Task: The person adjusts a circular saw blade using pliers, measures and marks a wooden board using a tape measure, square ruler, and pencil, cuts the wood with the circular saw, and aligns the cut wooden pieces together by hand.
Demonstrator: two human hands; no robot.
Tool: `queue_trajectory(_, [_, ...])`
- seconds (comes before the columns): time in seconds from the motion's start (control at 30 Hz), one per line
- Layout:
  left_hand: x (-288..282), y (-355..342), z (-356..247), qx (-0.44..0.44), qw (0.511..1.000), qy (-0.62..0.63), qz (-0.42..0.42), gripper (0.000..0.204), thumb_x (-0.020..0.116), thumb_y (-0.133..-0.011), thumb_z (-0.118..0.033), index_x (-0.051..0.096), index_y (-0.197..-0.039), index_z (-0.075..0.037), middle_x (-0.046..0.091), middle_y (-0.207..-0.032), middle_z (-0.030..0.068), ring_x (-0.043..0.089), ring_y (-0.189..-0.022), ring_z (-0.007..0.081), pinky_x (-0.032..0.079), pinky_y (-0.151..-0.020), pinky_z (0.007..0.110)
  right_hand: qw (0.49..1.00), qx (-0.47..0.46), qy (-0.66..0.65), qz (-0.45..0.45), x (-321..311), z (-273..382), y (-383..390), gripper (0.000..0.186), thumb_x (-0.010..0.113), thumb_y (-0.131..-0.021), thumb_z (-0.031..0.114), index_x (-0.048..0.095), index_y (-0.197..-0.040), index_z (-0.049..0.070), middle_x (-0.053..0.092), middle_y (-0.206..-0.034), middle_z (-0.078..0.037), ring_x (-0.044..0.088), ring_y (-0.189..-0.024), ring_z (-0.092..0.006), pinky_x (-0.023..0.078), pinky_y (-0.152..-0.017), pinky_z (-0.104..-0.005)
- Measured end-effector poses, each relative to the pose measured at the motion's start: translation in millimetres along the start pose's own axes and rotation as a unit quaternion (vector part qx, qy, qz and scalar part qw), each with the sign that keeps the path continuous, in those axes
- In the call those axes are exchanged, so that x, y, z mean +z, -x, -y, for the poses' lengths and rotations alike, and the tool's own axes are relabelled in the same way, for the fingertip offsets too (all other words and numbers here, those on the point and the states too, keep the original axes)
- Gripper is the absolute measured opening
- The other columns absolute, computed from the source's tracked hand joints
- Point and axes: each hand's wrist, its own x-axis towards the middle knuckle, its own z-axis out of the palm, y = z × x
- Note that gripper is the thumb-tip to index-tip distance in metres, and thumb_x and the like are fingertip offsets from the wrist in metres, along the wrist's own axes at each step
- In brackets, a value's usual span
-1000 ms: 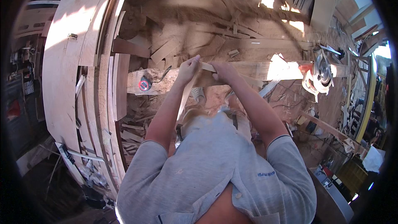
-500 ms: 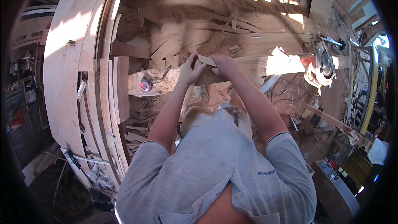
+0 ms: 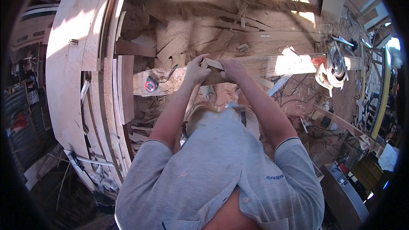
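In front of me, over a long timber beam (image 3: 251, 65), my two hands are close together. My left hand (image 3: 196, 71) is closed, its fingers curled at a small light wooden piece (image 3: 204, 64). The fingers of my right hand (image 3: 233, 70) grip the right end of a short flat wooden piece (image 3: 214, 64), which slants across the gap between the hands. Whether the two pieces touch or are joined is hidden by the fingers. A red and black tape measure (image 3: 151, 84) rests on the beam to the left of my hands.
A circular saw (image 3: 335, 70) sits at the beam's right end. Large boards (image 3: 70, 64) are stacked at the left. Offcuts (image 3: 172, 47) and sawdust cover the ground beyond the beam, with cables (image 3: 289, 98) at the right. My feet (image 3: 208, 93) are just below the beam.
My left hand has closed more, its fingers curling in by the wooden piece. The right hand keeps its grip, and the view has shifted slightly.
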Motion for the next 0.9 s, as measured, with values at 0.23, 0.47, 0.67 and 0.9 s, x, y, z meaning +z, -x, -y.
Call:
queue_trajectory(0.23, [-1,-3,5,-0.002,1.000,0.007,-0.001,0.066,0.073,-0.077,-0.006,0.066,-0.143,0.000,0.078,-0.120,0.0145,0.074,-0.111,0.0205,0.057,-0.100,0.033,1.000,0.017,0.001,0.008,-11,15,4,0.039,0.067,-0.087,0.021,0.066,-0.124,0.011,0.077,-0.111,-0.021,0.073,-0.108,-0.0424,0.057,-0.095,-0.0538])
queue_trajectory(0.47, [3,-4,17,0.013,0.999,0.041,-0.021,0.067,0.076,-0.075,-0.014,0.069,-0.141,-0.002,0.080,-0.120,0.0213,0.078,-0.110,0.0274,0.059,-0.101,0.036,1.000,0.023,-0.013,0.002,3,11,4,0.050,0.066,-0.083,0.018,0.063,-0.132,0.008,0.074,-0.118,-0.024,0.070,-0.114,-0.0421,0.054,-0.102,-0.0529])
queue_trajectory(0.67, [3,-4,13,0.006,0.999,0.043,-0.014,0.067,0.075,-0.075,-0.013,0.070,-0.141,-0.001,0.080,-0.119,0.0208,0.078,-0.109,0.0234,0.059,-0.100,0.035,0.999,-0.008,-0.032,-0.017,5,5,6,0.051,0.065,-0.082,0.013,0.063,-0.132,0.008,0.074,-0.116,-0.023,0.070,-0.113,-0.0426,0.055,-0.101,-0.0529])
queue_trajectory(0.9, [0,-6,18,0.000,1.000,0.021,-0.007,0.066,0.073,-0.077,-0.011,0.068,-0.142,0.000,0.079,-0.120,0.0186,0.076,-0.111,0.0221,0.058,-0.101,0.034,1.000,-0.006,-0.005,0.011,-7,16,9,0.047,0.074,-0.087,0.026,0.061,-0.128,0.008,0.075,-0.113,-0.023,0.072,-0.108,-0.0439,0.056,-0.096,-0.0542])
